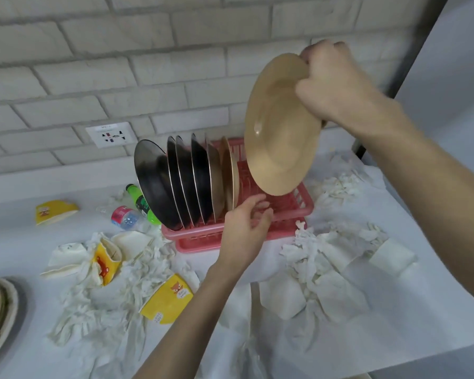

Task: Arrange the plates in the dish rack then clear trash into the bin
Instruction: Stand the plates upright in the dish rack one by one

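Observation:
A pink dish rack (298,207) stands on the white counter against the brick wall. Several plates stand on edge in it, black ones (159,187) at the left and tan ones (226,176) to their right. My right hand (337,86) grips the top rim of a large tan plate (278,132), held tilted above the rack's right half. My left hand (246,225) rests on the rack's front edge, fingers curled over it. Crumpled white tissues (104,305) and yellow paper cups (167,299) lie scattered over the counter.
A green bottle (143,205) and a small clear bottle with a red label (125,217) lie left of the rack. More tissues (323,258) and white cups (393,257) lie at the right. A wall socket (111,134) is behind. A round rimmed object (0,313) sits at the left edge.

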{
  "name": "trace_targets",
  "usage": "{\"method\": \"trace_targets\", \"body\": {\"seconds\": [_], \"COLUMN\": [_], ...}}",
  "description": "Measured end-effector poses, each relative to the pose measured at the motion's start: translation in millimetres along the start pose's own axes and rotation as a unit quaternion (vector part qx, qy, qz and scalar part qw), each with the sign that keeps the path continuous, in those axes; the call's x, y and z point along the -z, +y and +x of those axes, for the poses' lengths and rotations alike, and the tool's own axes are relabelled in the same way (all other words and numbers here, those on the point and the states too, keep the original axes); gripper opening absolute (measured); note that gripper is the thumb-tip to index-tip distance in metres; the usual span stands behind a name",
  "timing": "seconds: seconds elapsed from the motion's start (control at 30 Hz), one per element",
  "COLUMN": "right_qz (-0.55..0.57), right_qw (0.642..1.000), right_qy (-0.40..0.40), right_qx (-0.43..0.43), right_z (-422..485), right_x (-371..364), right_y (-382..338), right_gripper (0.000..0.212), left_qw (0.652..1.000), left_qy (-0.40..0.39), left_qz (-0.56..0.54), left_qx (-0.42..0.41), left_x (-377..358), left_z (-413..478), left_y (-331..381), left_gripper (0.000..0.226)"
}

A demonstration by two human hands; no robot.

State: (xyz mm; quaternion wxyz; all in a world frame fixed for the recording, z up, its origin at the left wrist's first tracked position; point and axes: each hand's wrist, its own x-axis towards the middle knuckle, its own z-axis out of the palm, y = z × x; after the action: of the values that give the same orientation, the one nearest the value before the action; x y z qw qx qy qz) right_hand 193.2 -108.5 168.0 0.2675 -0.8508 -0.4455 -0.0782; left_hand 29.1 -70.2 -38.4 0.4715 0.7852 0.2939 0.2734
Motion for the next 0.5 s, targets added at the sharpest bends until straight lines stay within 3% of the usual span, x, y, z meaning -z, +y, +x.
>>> {"method": "trace_targets", "body": {"seconds": [0.1,0.17,0.27,0.5], "right_qz": [-0.013,-0.026,-0.035,-0.051], "right_qw": [0.999,0.999,0.994,0.990], "right_qy": [-0.028,-0.047,-0.100,-0.127], "right_qx": [0.009,0.011,-0.017,-0.024], "right_z": [15,24,34,26], "right_x": [-21,-37,-64,-119], "right_y": [-11,-19,-25,-22], "right_gripper": [0.005,0.009,0.018,0.036], "left_qw": [0.973,0.953,0.945,0.965], "left_qy": [-0.034,-0.075,-0.096,-0.062], "left_qz": [0.205,0.273,0.298,0.248], "left_qx": [-0.097,-0.105,-0.096,-0.057], "left_x": [2,2,3,8], "left_z": [-6,-11,-16,-24], "left_y": [-12,-18,-25,-36], "left_gripper": [0.035,0.039,0.045,0.054]}}
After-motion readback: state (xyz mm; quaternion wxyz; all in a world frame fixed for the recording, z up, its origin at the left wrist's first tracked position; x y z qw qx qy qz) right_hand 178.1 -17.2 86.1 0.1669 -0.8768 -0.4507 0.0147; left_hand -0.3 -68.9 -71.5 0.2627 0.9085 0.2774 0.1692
